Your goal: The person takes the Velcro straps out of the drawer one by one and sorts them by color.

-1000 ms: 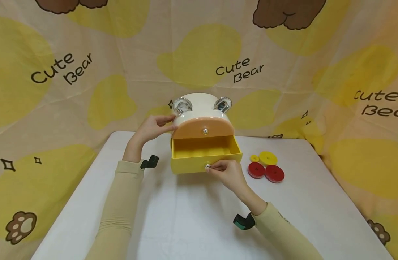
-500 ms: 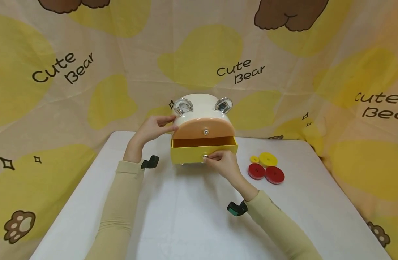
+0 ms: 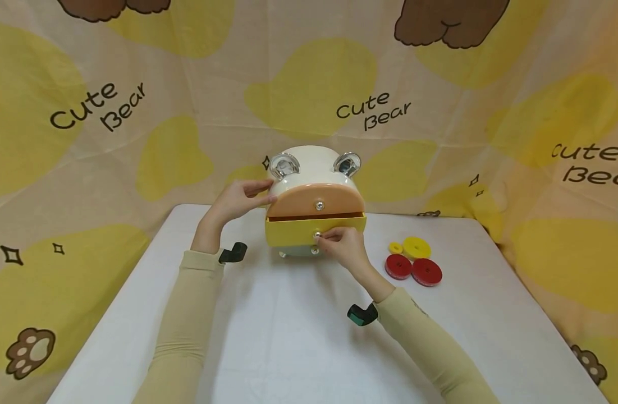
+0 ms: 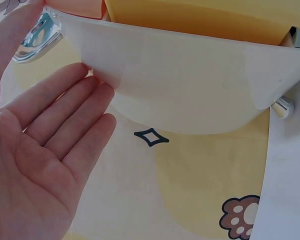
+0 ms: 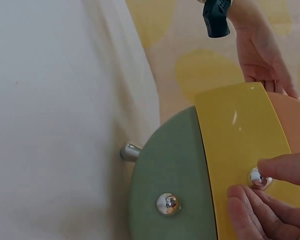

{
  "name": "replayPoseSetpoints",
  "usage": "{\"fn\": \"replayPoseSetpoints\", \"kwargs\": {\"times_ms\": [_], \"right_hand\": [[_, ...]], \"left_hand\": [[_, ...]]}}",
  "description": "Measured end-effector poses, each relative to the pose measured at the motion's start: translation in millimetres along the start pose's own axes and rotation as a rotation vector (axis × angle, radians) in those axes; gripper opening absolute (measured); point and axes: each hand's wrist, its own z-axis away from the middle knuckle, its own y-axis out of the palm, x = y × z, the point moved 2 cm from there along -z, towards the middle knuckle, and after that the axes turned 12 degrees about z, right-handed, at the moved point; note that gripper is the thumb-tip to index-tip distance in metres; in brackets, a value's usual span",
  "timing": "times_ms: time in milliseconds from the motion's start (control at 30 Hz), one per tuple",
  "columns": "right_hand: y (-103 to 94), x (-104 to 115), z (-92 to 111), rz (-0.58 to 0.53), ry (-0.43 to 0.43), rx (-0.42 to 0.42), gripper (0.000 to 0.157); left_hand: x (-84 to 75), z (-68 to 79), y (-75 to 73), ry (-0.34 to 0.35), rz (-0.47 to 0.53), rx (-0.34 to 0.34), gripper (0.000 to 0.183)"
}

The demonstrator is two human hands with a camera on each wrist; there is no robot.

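Observation:
A small white drawer cabinet (image 3: 309, 163) with two silver-rimmed eyes stands at the back of the table. Its yellow middle drawer (image 3: 291, 233) juts out a little, with a narrow gap at the top. My right hand (image 3: 346, 247) pinches the silver knob (image 5: 260, 178) of that drawer between thumb and fingers. With fairly straight fingers, my left hand (image 3: 238, 199) touches the cabinet's left side; in the left wrist view its palm (image 4: 35, 165) shows. The orange top drawer (image 3: 298, 201) and the green bottom drawer (image 5: 175, 175) are pushed in.
Right of the cabinet lie two red discs (image 3: 427, 272) and two yellow discs (image 3: 416, 247), flat on the white table (image 3: 268, 336). A printed cloth (image 3: 309, 84) hangs behind. The cabinet has silver feet (image 4: 282, 106).
The yellow drawer has slid inward, from far out to nearly in, with my right hand moving along on its knob. The green drawer below has come into sight. My left hand stays put.

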Motion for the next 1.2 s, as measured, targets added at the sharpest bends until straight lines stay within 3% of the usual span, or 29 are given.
{"fn": "replayPoseSetpoints", "kwargs": {"times_ms": [233, 300, 767, 1200], "right_hand": [[3.6, -0.8, -8.1, 0.004, -0.007, -0.024, 0.019], [4.0, -1.3, -9.5, -0.004, -0.008, -0.018, 0.019], [2.0, -1.8, -14.4, -0.067, 0.035, 0.056, 0.020], [0.9, 0.2, -18.6, -0.020, 0.034, 0.054, 0.021]], "left_hand": [[0.6, 0.3, 0.8, -0.002, 0.004, -0.010, 0.063], [-4.6, 3.0, 1.7, -0.006, 0.007, -0.007, 0.061], [2.0, 2.3, 2.4, -0.009, 0.009, -0.004, 0.064], [1.8, 3.3, 2.3, -0.017, 0.003, -0.019, 0.068]]}}
